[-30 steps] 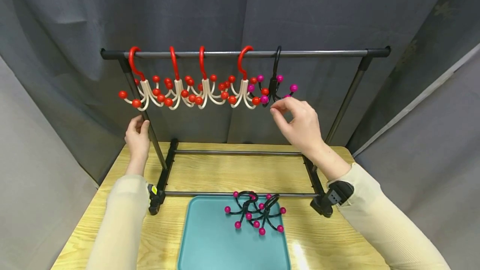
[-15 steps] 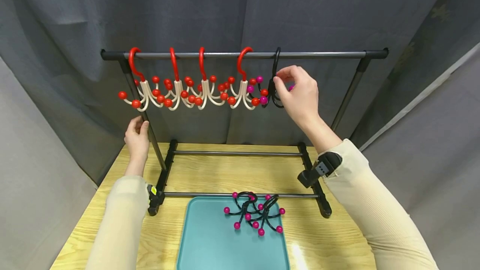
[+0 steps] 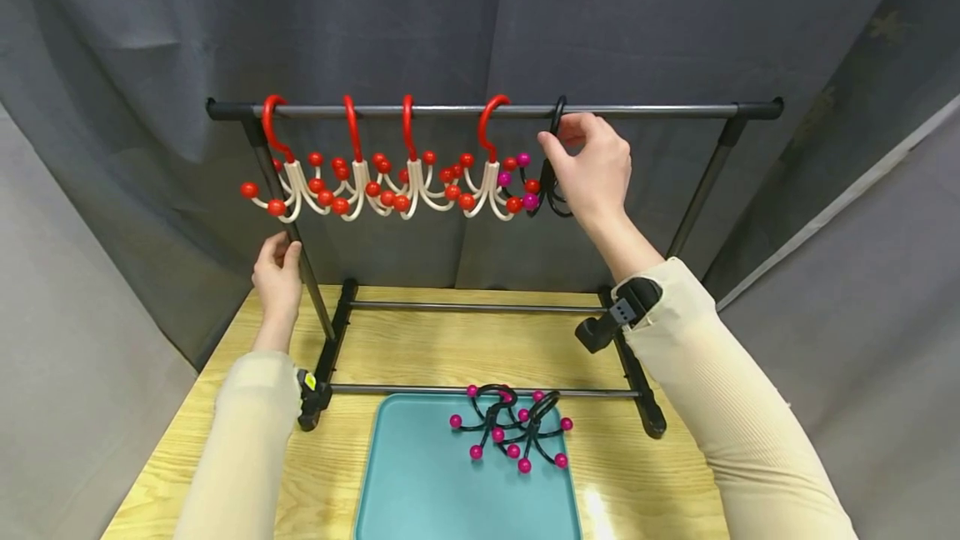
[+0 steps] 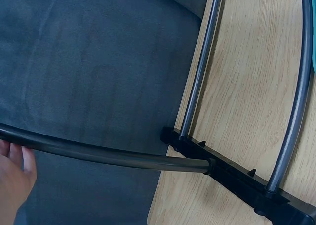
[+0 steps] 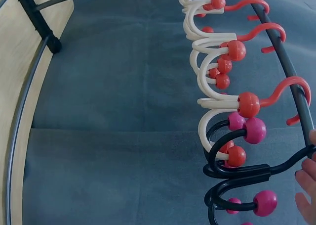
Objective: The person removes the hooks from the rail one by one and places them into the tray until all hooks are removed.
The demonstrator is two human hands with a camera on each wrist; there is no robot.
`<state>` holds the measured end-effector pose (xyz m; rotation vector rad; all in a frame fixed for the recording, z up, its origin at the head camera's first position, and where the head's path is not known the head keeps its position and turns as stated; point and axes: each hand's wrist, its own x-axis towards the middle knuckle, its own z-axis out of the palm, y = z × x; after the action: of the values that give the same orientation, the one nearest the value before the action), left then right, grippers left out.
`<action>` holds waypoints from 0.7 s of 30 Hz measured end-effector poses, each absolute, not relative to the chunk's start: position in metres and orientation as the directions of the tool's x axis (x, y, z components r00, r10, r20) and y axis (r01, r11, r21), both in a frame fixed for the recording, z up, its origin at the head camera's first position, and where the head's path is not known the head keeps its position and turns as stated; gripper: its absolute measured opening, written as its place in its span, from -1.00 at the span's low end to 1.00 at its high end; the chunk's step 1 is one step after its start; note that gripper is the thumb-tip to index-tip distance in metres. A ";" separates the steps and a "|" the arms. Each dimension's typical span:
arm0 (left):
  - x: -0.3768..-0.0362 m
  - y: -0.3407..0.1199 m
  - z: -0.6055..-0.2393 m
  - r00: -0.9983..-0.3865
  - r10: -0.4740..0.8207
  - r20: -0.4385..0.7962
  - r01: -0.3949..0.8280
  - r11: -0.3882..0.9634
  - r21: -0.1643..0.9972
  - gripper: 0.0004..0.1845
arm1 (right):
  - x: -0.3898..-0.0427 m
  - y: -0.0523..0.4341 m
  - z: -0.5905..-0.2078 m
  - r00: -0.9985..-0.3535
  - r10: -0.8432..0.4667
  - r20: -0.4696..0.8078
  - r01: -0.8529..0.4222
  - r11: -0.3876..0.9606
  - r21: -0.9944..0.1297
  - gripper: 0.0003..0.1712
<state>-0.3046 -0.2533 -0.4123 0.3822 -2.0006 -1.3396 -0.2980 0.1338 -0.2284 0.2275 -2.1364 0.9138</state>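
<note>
My left hand (image 3: 277, 277) holds the left upright post (image 3: 310, 286) of a metal garment rack; in the left wrist view its fingers (image 4: 19, 158) reach the dark post. High up, my right hand (image 3: 596, 165) pinches the hook of a black multi-arm hanger (image 5: 242, 172) with pink ball tips. That hanger hangs from the top rail (image 3: 660, 112), right of several white hangers (image 3: 491, 182) with red hooks and red ball tips. In the right wrist view only the fingertips (image 5: 307, 178) show at the right edge. My right hand hides part of the black hanger in the head view.
A light blue tray (image 3: 420, 473) lies on the wooden table (image 3: 322, 473) in front of the rack, bearing two more black hangers (image 3: 510, 427) with pink balls. Lower crossbars (image 3: 480, 307) join the rack's feet. Grey curtains (image 3: 420, 23) stand behind and at both sides.
My right hand has risen from the black hanger's lower arms to its hook near the rail and moved slightly left. The left hand stays on the post.
</note>
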 end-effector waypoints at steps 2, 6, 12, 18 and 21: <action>-0.306 -0.253 -0.413 -0.716 -0.584 0.382 0.132 0.424 0.896 -0.65 | -0.300 0.134 -0.228 -0.684 0.146 0.715 -0.440 0.699 -0.564 -0.68; -0.307 -0.253 -0.413 -0.712 -0.588 0.385 0.132 0.426 0.895 -0.66 | -0.303 0.134 -0.226 -0.706 0.171 0.687 -0.444 0.649 -0.618 -0.71; -0.306 -0.252 -0.412 -0.713 -0.585 0.387 0.129 0.433 0.892 -0.67 | -0.303 0.137 -0.222 -0.732 0.207 0.649 -0.420 0.612 -0.670 -0.71; -0.304 -0.252 -0.412 -0.712 -0.585 0.388 0.129 0.435 0.891 -0.67 | -0.298 0.139 -0.216 -0.726 0.223 0.650 -0.428 0.594 -0.681 -0.72; -0.302 -0.252 -0.411 -0.717 -0.581 0.386 0.135 0.427 0.894 -0.67 | -0.293 0.140 -0.211 -0.722 0.228 0.653 -0.430 0.592 -0.682 -0.72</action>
<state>-0.3019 -0.2518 -0.4114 0.3756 -1.9971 -1.3360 -0.2931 0.1399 -0.2110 0.1592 -2.0886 1.1491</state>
